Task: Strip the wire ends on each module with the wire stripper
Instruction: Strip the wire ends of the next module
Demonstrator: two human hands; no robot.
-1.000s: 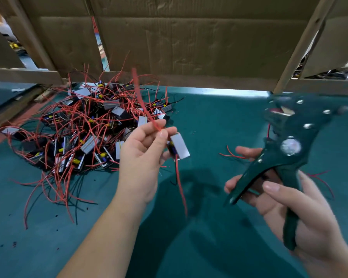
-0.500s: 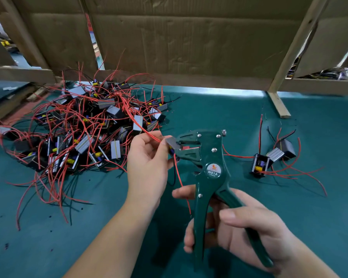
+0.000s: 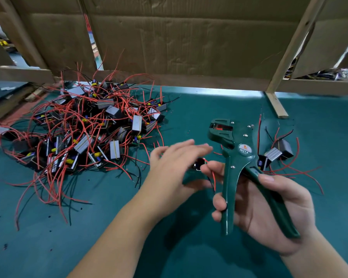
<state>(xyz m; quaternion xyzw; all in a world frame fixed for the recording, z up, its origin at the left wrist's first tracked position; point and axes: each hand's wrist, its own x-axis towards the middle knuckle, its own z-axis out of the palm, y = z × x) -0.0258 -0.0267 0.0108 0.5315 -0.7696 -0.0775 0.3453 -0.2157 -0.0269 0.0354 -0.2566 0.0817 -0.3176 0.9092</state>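
Gripping the stripper (image 3: pixel 239 153) by both green handles, the right hand (image 3: pixel 269 209) holds it upright over the desk (image 3: pixel 109 237). The fingers wrap round the left handle and the thumb lies on the right one. The handles stand spread apart, and the tool's head points up and to the left.

Just left of it the left hand (image 3: pixel 177 161) is blurred with motion, its fingers stretched out fairly straight toward the stripper. A small module (image 3: pixel 198 166) with a red wire shows beneath those fingers, close to the right index finger. Whether the left hand pinches it or only hovers over it cannot be told.

A large pile (image 3: pixel 88 133) of modules tangled in red and black wires lies on the desk to the left. Two more modules (image 3: pixel 275 155) with their wires sit on the desk to the right, behind the stripper. Cardboard (image 3: pixel 189 47) on a wooden frame closes off the back of the desk.
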